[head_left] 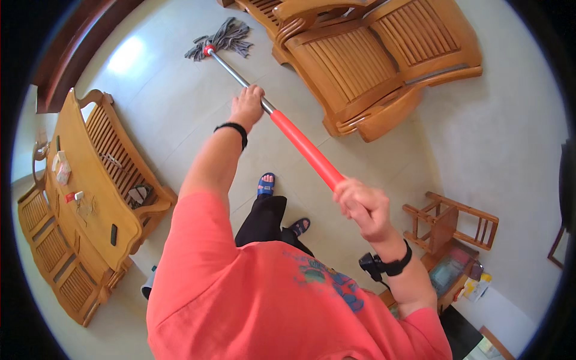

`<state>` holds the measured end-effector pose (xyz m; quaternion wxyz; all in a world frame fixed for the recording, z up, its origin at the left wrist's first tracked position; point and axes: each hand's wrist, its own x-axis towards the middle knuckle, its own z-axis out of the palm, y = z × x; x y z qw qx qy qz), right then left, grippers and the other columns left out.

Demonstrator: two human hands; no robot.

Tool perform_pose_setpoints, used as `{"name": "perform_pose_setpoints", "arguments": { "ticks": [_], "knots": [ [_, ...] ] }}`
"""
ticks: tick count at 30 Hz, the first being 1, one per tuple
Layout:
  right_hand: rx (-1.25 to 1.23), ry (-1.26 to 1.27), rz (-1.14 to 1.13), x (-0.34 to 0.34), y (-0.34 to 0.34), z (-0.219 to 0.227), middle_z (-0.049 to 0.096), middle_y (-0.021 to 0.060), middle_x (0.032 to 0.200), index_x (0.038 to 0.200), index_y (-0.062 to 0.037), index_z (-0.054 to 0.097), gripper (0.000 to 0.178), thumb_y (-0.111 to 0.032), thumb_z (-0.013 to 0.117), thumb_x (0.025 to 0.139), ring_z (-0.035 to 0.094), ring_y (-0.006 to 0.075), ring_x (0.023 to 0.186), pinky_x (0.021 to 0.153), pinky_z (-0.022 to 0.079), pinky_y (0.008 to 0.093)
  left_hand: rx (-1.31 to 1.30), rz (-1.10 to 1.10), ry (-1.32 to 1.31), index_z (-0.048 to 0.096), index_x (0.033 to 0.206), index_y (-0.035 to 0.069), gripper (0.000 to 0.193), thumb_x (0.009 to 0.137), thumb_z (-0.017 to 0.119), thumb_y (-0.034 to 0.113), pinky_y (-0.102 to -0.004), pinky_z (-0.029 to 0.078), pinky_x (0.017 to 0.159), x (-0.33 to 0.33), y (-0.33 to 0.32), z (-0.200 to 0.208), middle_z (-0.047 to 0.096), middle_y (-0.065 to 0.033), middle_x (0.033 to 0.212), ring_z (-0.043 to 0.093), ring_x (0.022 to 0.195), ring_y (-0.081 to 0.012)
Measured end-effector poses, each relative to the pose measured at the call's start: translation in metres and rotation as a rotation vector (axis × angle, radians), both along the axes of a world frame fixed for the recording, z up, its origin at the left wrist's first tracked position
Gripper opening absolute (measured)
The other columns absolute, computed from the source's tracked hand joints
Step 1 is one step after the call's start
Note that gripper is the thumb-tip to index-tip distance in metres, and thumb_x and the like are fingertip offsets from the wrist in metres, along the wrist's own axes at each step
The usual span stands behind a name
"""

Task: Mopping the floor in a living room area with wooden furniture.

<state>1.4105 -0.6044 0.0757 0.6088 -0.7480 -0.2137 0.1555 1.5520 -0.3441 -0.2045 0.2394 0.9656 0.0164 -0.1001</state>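
Observation:
A mop (303, 144) with a red grip and a metal pole slants across my front from lower right to upper left. My left hand (247, 107) is closed round the metal pole, just past the far end of the red grip. My right hand (364, 207) is wrapped round the near end of the red grip. The grey strand mop head (225, 39) lies spread on the tiled floor (180, 114) beyond my feet, with a red joint at its centre.
A wooden armchair (336, 66) stands at the upper right, close to the mop head. On the left are a wooden table (90, 198) with small items on it and a slatted bench (117, 144). A wooden stool (444, 225) is at the right. My sandalled foot (266, 185) is on the floor.

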Motion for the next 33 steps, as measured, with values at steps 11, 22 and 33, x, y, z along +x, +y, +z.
{"name": "perform_pose_setpoints", "arguments": {
  "ticks": [11,22,33],
  "knots": [
    [0.165,-0.158,-0.305,-0.126,-0.133,0.15,0.056,0.0063,0.053,0.054,-0.0098,0.048,0.038,-0.021,0.041,0.09,0.059,0.0229,0.051,0.079,0.049,0.048,-0.213,-0.245,-0.102,0.053,0.102,0.009,0.045,0.064,0.072,0.025,-0.0433,0.04,0.09,-0.206,-0.112,0.121,0.05,-0.0114,0.104,0.047,0.11,-0.03],
    [0.497,-0.18,-0.555,-0.072,-0.138,0.192,0.032,-0.0002,0.055,0.062,-0.0145,0.032,0.034,-0.026,0.038,0.093,0.03,0.0132,0.045,0.072,0.044,0.0378,-0.393,-0.395,-0.004,0.048,0.099,0.007,0.046,0.062,0.068,0.025,-0.0417,0.041,0.081,-0.353,-0.137,0.15,0.051,-0.012,0.096,0.05,0.097,-0.031],
    [0.496,0.7,0.046,-0.002,0.028,0.047,0.044,0.005,0.054,0.064,-0.0092,0.045,0.035,-0.028,0.045,0.094,0.048,0.0194,0.052,0.065,0.046,0.0388,-0.495,0.087,0.627,0.068,0.088,0.012,0.037,0.081,0.064,0.048,-0.0441,0.049,0.064,-0.402,-0.022,0.049,0.066,-0.0145,0.074,0.064,0.071,-0.0343]
  ]
}}
